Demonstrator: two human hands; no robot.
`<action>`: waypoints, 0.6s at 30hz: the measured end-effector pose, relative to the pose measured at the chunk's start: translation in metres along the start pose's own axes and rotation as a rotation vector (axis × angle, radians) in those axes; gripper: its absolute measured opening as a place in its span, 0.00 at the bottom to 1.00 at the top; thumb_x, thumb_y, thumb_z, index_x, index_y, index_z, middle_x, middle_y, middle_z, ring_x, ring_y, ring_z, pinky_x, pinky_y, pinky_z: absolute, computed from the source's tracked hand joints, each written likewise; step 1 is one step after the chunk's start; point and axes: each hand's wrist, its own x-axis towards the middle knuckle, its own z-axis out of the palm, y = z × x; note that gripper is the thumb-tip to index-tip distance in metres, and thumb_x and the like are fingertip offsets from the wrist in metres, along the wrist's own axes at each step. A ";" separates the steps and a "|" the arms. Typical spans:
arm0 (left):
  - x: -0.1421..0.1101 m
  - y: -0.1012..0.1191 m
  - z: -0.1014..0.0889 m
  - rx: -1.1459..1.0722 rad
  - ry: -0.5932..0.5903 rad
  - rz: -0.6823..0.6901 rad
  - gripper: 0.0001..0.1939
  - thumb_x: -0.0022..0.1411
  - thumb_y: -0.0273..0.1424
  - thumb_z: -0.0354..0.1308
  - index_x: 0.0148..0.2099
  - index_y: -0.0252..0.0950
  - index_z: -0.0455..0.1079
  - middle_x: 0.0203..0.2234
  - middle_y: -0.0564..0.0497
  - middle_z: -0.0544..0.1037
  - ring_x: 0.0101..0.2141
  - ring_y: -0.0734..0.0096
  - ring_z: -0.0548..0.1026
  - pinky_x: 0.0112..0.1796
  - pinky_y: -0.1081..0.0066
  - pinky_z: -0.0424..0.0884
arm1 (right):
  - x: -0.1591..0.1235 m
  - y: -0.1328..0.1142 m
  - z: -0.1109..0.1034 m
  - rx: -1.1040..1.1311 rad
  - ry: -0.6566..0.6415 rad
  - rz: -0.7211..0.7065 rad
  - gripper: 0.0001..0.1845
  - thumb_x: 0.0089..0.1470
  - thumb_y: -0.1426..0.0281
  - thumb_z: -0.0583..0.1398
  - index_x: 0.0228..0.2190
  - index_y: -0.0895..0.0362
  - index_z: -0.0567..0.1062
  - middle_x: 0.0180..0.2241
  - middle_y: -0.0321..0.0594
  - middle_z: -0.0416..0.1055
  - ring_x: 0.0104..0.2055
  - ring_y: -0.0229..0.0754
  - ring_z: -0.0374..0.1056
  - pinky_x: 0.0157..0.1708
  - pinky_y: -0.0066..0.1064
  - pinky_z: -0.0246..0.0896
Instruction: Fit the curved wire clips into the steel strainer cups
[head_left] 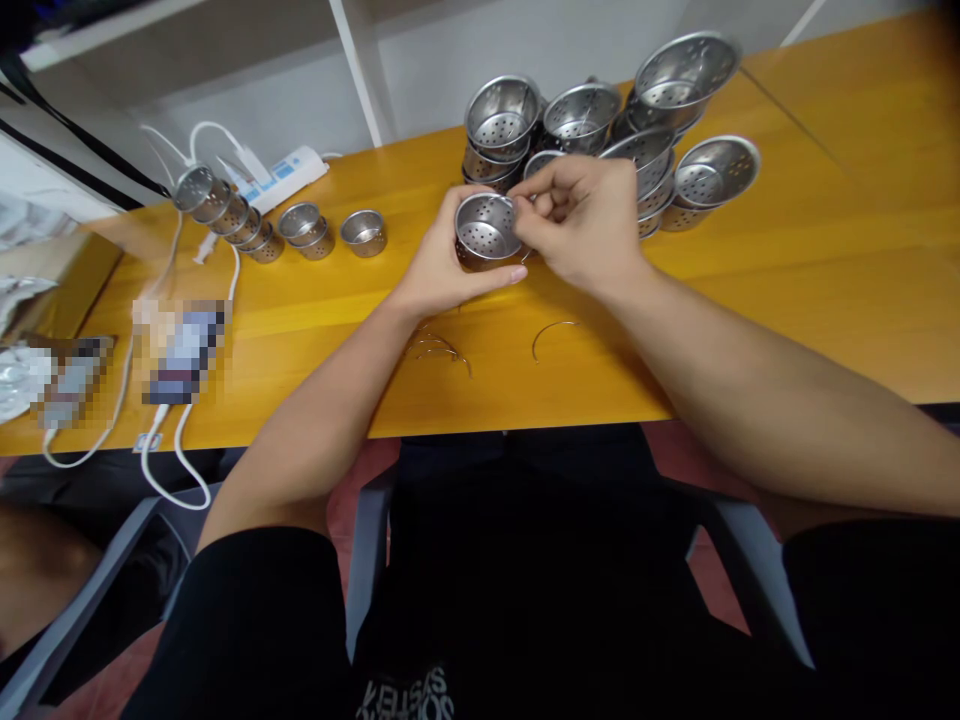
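Black shirt (pixel 555 620), wires (pixel 451 349) before stacked cups (pixel 501 130)

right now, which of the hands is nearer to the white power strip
Left. The left hand holds a perforated metal cup, right of the power strip and nearer the camera; the right hand is farther right, at the cup's rim.

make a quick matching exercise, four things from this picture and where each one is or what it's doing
1. left hand
2. right hand
3. power strip
4. loose wires

A. fingers bunched at the right-hand side of the held cup's rim
B. on the table, between the held cup and the near edge
C. wrapped around the side of the held cup
D. white, behind the row of small cups

Pairs: 1-C, 2-A, 3-D, 4-B
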 end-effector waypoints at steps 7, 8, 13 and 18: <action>0.000 -0.007 0.002 0.078 -0.006 -0.089 0.58 0.66 0.65 0.87 0.81 0.51 0.61 0.70 0.42 0.79 0.71 0.40 0.86 0.74 0.40 0.85 | 0.000 0.001 0.001 0.000 0.057 -0.046 0.20 0.70 0.37 0.77 0.42 0.37 0.86 0.32 0.42 0.80 0.44 0.63 0.74 0.44 0.60 0.75; -0.001 -0.007 0.002 0.074 -0.004 -0.080 0.58 0.66 0.66 0.87 0.81 0.51 0.61 0.70 0.42 0.79 0.71 0.40 0.86 0.73 0.41 0.85 | 0.001 0.001 0.001 0.006 0.055 -0.048 0.20 0.69 0.38 0.78 0.42 0.37 0.87 0.31 0.42 0.80 0.43 0.62 0.74 0.44 0.59 0.75; -0.001 -0.007 0.000 0.059 -0.031 -0.041 0.60 0.65 0.75 0.81 0.81 0.50 0.61 0.68 0.43 0.79 0.69 0.41 0.86 0.72 0.41 0.84 | 0.006 0.010 0.006 0.037 0.107 -0.122 0.24 0.65 0.39 0.81 0.38 0.42 0.86 0.29 0.39 0.75 0.31 0.51 0.65 0.35 0.52 0.69; 0.000 -0.004 -0.006 0.021 -0.084 -0.051 0.59 0.69 0.81 0.71 0.80 0.47 0.61 0.67 0.42 0.79 0.68 0.42 0.85 0.74 0.40 0.80 | 0.008 0.013 0.007 0.073 0.104 -0.214 0.26 0.67 0.35 0.80 0.40 0.42 0.88 0.29 0.36 0.75 0.29 0.48 0.65 0.33 0.48 0.65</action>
